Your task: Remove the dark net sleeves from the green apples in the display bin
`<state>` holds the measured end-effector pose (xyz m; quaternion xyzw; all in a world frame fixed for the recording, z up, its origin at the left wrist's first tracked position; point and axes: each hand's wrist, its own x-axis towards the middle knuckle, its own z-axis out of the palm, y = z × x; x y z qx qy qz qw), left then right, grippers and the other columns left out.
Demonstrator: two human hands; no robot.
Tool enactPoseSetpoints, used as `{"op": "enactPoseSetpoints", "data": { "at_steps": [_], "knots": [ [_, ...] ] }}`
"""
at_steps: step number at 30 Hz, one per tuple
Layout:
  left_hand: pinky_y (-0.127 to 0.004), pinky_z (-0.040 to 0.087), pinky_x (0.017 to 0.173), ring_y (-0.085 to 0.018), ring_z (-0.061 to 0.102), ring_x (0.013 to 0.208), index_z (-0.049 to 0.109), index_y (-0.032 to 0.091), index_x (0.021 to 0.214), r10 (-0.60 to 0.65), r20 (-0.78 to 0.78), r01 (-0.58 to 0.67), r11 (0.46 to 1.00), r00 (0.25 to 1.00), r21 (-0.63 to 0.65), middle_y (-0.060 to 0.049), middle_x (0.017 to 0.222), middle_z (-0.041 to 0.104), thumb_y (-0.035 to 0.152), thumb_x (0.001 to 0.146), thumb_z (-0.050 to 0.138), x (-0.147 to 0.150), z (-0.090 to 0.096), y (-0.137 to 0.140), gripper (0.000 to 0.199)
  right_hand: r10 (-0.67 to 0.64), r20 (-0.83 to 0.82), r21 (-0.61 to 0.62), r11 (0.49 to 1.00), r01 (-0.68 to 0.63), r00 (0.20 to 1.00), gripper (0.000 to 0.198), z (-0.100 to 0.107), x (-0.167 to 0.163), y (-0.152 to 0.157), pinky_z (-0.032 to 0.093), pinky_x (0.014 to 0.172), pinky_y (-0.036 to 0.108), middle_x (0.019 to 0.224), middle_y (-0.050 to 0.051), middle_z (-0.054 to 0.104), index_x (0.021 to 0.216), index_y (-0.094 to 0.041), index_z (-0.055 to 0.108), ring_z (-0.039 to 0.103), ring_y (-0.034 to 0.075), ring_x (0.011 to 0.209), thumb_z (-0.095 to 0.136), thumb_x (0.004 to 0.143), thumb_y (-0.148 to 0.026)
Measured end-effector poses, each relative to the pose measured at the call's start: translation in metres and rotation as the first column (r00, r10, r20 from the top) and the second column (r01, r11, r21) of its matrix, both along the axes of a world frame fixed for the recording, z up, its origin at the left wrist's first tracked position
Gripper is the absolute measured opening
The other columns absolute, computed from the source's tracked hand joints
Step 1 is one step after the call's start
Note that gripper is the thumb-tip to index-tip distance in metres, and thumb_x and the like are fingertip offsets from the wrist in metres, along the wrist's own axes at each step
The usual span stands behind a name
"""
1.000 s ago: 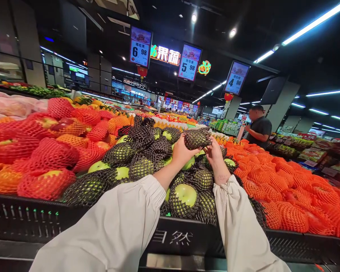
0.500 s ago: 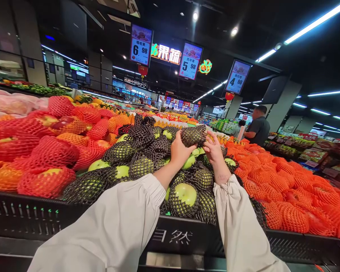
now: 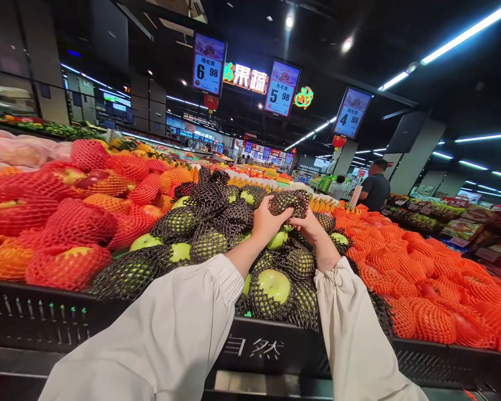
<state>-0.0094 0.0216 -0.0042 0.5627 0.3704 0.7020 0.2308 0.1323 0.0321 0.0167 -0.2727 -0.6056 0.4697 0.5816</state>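
Observation:
A green apple in a black foam net (image 3: 289, 202) is held up above the pile, between both of my hands. My left hand (image 3: 266, 221) grips it from the left, thumb lying across its lower front. From the right, my right hand (image 3: 312, 227) closes on it, thumb near its lower edge and the other fingers largely hidden behind the net. Below my wrists lie more netted green apples; one near apple (image 3: 274, 285) shows its bare top through the net opening.
Red-netted apples (image 3: 81, 223) fill the left side, and orange-netted fruit (image 3: 421, 267) the right. A black crate edge (image 3: 150, 326) runs along the front. Price signs (image 3: 282, 89) hang overhead. A person in a dark shirt (image 3: 376, 189) stands at the back right.
My right hand has shifted from the net's right end to a fuller grip, thumb now beneath the apple. The netted apple has turned slightly. The person behind has moved a little left.

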Motion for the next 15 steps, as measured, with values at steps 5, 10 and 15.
{"op": "enactPoseSetpoints", "data": {
  "at_steps": [5, 10, 15],
  "knots": [
    [-0.031, 0.052, 0.083, -0.019, 0.067, 0.085, 0.058, 0.018, 0.108, 0.018, -0.050, -0.020, 0.999, 0.999, -0.036, -0.007, 0.100, 0.072, 0.042, 0.077, 0.080, 0.0001, 0.0025, -0.0001, 0.045, -0.011, -0.027, -0.110, 0.994, 0.008, 1.000, 0.061, -0.0049, -0.0032, -0.0010, 0.061, 0.080, 0.034, 0.092, -0.004, 0.075, 0.101, -0.027, 0.064, 0.071, 0.021, 0.089, 0.085, 0.045, -0.011],
    [-0.026, 0.047, 0.075, -0.014, 0.060, 0.073, 0.057, 0.020, 0.086, 0.088, -0.057, -0.083, 0.993, 0.994, 0.079, -0.002, 0.090, 0.068, 0.030, 0.092, 0.062, -0.0032, 0.0017, 0.0062, 0.013, -0.047, -0.229, -0.226, 0.974, -0.006, 0.972, 0.038, -0.0033, -0.0004, 0.0035, 0.064, 0.073, 0.036, 0.086, -0.003, 0.075, 0.086, -0.026, 0.065, 0.070, 0.022, 0.089, 0.086, 0.054, -0.023],
    [-0.026, 0.044, 0.067, -0.014, 0.057, 0.063, 0.057, 0.021, 0.085, 0.152, -0.031, -0.152, 0.988, 0.988, -0.012, 0.002, 0.074, 0.063, 0.028, 0.092, 0.061, -0.0055, -0.0003, 0.0088, 0.011, 0.033, -0.272, -0.207, 0.974, -0.092, 0.962, 0.037, -0.0020, 0.0045, 0.0049, 0.064, 0.066, 0.035, 0.098, 0.000, 0.076, 0.097, -0.026, 0.068, 0.071, 0.024, 0.098, 0.083, 0.068, -0.044]
  ]
}}
